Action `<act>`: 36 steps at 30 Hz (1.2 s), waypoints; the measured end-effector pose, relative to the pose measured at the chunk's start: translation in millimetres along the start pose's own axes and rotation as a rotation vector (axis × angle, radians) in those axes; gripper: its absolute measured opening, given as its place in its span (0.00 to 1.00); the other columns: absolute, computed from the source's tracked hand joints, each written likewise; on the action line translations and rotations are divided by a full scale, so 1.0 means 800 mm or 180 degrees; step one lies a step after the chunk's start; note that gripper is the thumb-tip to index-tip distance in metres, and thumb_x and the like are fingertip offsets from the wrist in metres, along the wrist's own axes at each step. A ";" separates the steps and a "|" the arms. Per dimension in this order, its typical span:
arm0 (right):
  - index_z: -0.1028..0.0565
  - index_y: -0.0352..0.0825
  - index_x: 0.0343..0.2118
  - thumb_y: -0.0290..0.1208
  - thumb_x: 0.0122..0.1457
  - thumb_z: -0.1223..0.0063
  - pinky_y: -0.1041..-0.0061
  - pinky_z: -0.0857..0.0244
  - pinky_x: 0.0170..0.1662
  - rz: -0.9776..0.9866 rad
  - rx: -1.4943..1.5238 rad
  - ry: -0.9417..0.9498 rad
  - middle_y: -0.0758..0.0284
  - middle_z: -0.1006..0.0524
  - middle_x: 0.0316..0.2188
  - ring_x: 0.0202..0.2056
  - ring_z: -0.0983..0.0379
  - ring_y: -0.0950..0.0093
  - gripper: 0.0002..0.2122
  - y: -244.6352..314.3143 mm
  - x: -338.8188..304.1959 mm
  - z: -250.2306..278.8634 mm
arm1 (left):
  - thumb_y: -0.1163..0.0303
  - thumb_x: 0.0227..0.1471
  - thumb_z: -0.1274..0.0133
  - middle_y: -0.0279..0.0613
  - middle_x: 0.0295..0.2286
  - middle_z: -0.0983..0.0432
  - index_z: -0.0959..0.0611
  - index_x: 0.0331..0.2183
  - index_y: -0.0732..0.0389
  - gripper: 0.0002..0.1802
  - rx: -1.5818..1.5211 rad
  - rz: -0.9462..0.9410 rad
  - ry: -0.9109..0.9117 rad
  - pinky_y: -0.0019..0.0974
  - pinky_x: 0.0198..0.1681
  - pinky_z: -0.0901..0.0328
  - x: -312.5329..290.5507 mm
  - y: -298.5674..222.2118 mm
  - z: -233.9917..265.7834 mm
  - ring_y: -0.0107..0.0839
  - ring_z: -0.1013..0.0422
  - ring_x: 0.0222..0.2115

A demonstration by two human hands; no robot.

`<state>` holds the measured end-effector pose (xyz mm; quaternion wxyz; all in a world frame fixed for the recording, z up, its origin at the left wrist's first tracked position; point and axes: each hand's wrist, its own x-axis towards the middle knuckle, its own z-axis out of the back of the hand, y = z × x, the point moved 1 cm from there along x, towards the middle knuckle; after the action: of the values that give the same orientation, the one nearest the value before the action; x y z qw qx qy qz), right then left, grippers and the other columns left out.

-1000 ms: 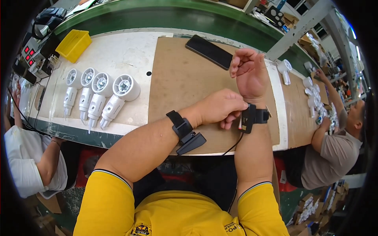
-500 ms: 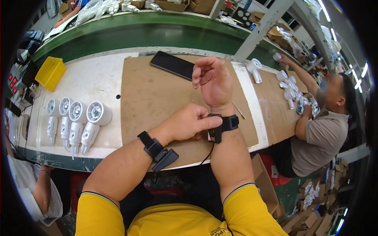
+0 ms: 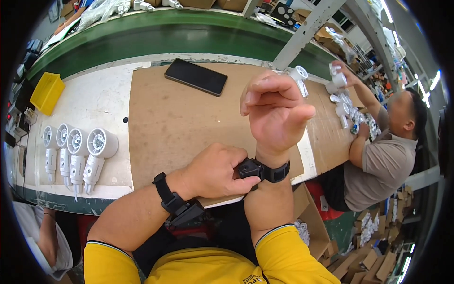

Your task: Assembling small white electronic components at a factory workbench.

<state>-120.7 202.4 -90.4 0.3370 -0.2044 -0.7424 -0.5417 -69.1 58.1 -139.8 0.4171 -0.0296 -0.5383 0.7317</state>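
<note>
My left hand [image 3: 215,171] reaches across to my right wrist, its thumb and fingers closed on a small black wrist device [image 3: 249,169]. A black strap [image 3: 276,173] holds that device round the wrist. My right hand [image 3: 276,113] is raised over the brown board, palm showing, fingers loosely bent and thumb apart, with nothing in it. Another black device [image 3: 185,210] on a strap sits on my left wrist. Beyond the hands a dark smartphone [image 3: 196,76] lies flat on the board.
Several white fan-like devices [image 3: 103,143] with round heads and handles lie at left, near a yellow bin [image 3: 47,93]. Brown board [image 3: 161,118] covers the middle of the table. At right a co-worker [image 3: 383,137] handles white parts. A grey post [image 3: 307,35] rises behind.
My right hand has come nearer and turned, its thumb now spread out to the right. The wrist device has tilted under my left fingers. The whole view has shifted slightly.
</note>
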 end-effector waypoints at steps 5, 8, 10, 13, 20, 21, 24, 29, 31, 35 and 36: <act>0.25 0.27 0.39 0.72 0.55 0.56 0.77 0.36 0.25 0.0009 0.0615 0.0171 0.60 0.27 0.28 0.24 0.31 0.72 0.40 0.001 0.000 -0.002 | 0.58 0.40 0.32 0.46 0.14 0.33 0.27 0.17 0.60 0.21 0.0181 -0.0226 -0.0121 0.42 0.22 0.36 -0.002 0.004 0.001 0.49 0.31 0.18; 0.25 0.29 0.39 0.73 0.56 0.58 0.77 0.38 0.25 0.0109 0.0705 0.0260 0.61 0.28 0.27 0.23 0.33 0.73 0.40 0.003 0.002 0.005 | 0.55 0.42 0.35 0.49 0.16 0.28 0.26 0.17 0.60 0.21 0.0403 -0.0339 -0.0163 0.46 0.26 0.32 0.000 0.003 0.003 0.52 0.28 0.22; 0.25 0.30 0.40 0.72 0.56 0.57 0.77 0.38 0.24 0.0214 0.0578 0.0317 0.61 0.28 0.27 0.23 0.34 0.73 0.39 0.008 0.003 0.011 | 0.54 0.42 0.35 0.49 0.17 0.28 0.26 0.18 0.61 0.22 0.0392 -0.0361 -0.0150 0.45 0.26 0.32 0.001 0.005 0.001 0.51 0.28 0.21; 0.25 0.29 0.40 0.71 0.57 0.56 0.77 0.37 0.25 0.0189 0.0642 0.0303 0.61 0.28 0.27 0.23 0.33 0.73 0.38 0.008 0.003 0.010 | 0.54 0.42 0.35 0.49 0.17 0.28 0.25 0.19 0.62 0.23 0.0354 -0.0468 -0.0112 0.43 0.25 0.33 0.003 0.004 -0.002 0.48 0.28 0.20; 0.23 0.28 0.34 0.50 0.62 0.42 0.78 0.34 0.26 -0.0312 0.0061 -0.0311 0.64 0.25 0.29 0.25 0.28 0.76 0.23 0.000 -0.003 -0.008 | 0.59 0.52 0.37 0.36 0.17 0.25 0.20 0.24 0.64 0.18 -0.1378 0.1135 0.0869 0.30 0.22 0.37 -0.001 0.017 -0.003 0.25 0.32 0.17; 0.23 0.28 0.34 0.50 0.62 0.42 0.78 0.34 0.26 -0.0273 0.0013 -0.0322 0.64 0.25 0.29 0.25 0.28 0.76 0.23 -0.004 -0.002 -0.010 | 0.60 0.54 0.38 0.34 0.18 0.24 0.20 0.25 0.64 0.17 -0.1607 0.1313 0.0841 0.29 0.22 0.37 -0.001 0.018 -0.004 0.24 0.31 0.17; 0.21 0.29 0.33 0.33 0.63 0.41 0.83 0.36 0.26 -0.0626 -0.0482 -0.0689 0.69 0.23 0.25 0.25 0.29 0.82 0.10 -0.025 -0.006 -0.004 | 0.63 0.57 0.40 0.32 0.18 0.24 0.19 0.27 0.64 0.14 -0.2076 0.1678 0.0818 0.26 0.23 0.37 -0.001 0.019 -0.004 0.22 0.30 0.18; 0.21 0.30 0.33 0.27 0.62 0.41 0.84 0.37 0.26 -0.0570 -0.1253 -0.1161 0.73 0.23 0.22 0.24 0.30 0.84 0.06 -0.033 0.004 0.003 | 0.62 0.59 0.42 0.35 0.19 0.23 0.18 0.28 0.63 0.14 -0.2330 0.1929 0.0831 0.25 0.24 0.35 0.006 0.016 0.004 0.22 0.28 0.19; 0.20 0.29 0.32 0.27 0.61 0.40 0.82 0.36 0.26 -0.0263 -0.1849 -0.1063 0.71 0.23 0.23 0.25 0.29 0.83 0.06 -0.028 0.004 0.000 | 0.61 0.59 0.43 0.35 0.19 0.23 0.18 0.28 0.63 0.15 -0.2430 0.1941 0.0865 0.26 0.24 0.34 0.004 0.016 0.006 0.23 0.27 0.20; 0.21 0.29 0.31 0.26 0.58 0.39 0.78 0.35 0.27 -0.0392 -0.2410 -0.0574 0.68 0.22 0.23 0.25 0.27 0.80 0.06 -0.017 0.004 0.001 | 0.59 0.60 0.44 0.37 0.19 0.23 0.19 0.29 0.63 0.16 -0.2349 0.1667 0.0959 0.26 0.23 0.34 0.002 0.019 0.006 0.24 0.27 0.19; 0.21 0.29 0.31 0.26 0.58 0.39 0.78 0.35 0.27 -0.0391 -0.2425 -0.0604 0.68 0.22 0.23 0.25 0.27 0.80 0.06 -0.012 -0.002 0.005 | 0.59 0.60 0.44 0.37 0.19 0.23 0.19 0.29 0.63 0.16 -0.2346 0.1668 0.0993 0.26 0.23 0.34 -0.001 0.023 0.005 0.24 0.27 0.19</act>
<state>-127.1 203.1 -98.9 0.1339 -0.3191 -0.5270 -0.7762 -81.1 53.1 -153.0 0.2561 -0.4198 -0.6673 0.5594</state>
